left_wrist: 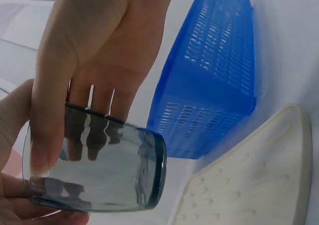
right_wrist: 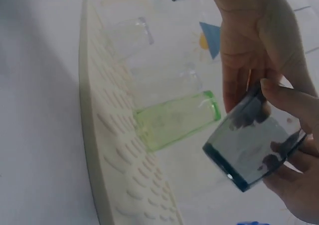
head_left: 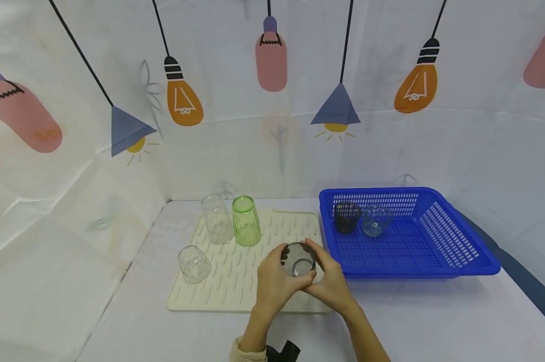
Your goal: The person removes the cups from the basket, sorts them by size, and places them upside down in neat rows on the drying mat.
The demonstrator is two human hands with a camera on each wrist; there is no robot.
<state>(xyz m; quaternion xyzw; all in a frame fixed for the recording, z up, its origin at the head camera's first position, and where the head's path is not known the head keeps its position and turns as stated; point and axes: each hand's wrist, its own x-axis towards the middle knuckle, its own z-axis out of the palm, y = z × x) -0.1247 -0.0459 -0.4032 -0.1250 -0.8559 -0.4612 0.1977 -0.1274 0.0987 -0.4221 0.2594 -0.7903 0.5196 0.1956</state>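
Observation:
Both hands hold a grey tinted drinking glass (head_left: 299, 259) above the front right part of a cream drying mat (head_left: 232, 296). My left hand (head_left: 272, 284) grips its left side and my right hand (head_left: 331, 289) its right side, thumbs toward me. In the left wrist view the glass (left_wrist: 109, 160) lies sideways, its thick base pointing right, with fingers visible through the wall. The right wrist view shows the thick-based glass (right_wrist: 254, 140) tilted between both hands. On the mat stand a green glass (head_left: 246, 221), a tall clear glass (head_left: 217, 221) and a short clear glass (head_left: 194, 265).
A blue plastic basket (head_left: 417, 275) sits right of the mat. Inside it, toward the back left, are a dark glass (head_left: 347, 218) and a clear bluish glass (head_left: 376, 221). A white cloth (head_left: 272, 151) printed with lamps hangs behind the white table (head_left: 141, 332).

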